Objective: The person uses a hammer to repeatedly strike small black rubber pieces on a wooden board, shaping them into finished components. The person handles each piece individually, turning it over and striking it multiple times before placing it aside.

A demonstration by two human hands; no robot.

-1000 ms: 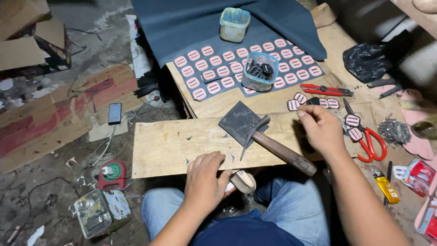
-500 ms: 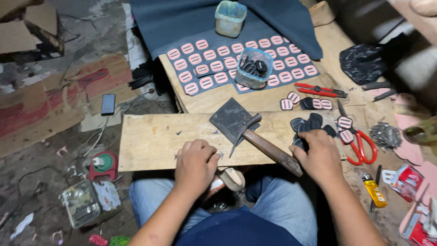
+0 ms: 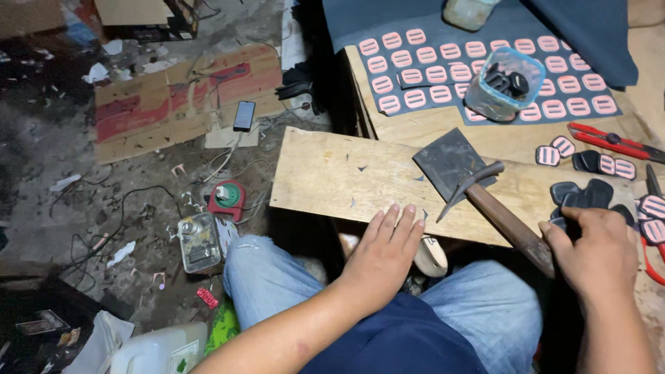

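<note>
Head view: right hand (image 3: 599,246) fingers (image 3: 564,225) grip dark leather pieces (image 3: 582,195) underneath.

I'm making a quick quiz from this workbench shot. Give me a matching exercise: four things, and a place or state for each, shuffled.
Things:
1. hammer
2. plastic cup
3. phone
4. left hand

Places:
A. on the floor, cable attached
B. flat on the plank's near edge
C. lying across the plank
D. on the dark sheet with pink labels

Pairs: 1-C, 2-D, 3-A, 4-B
</note>
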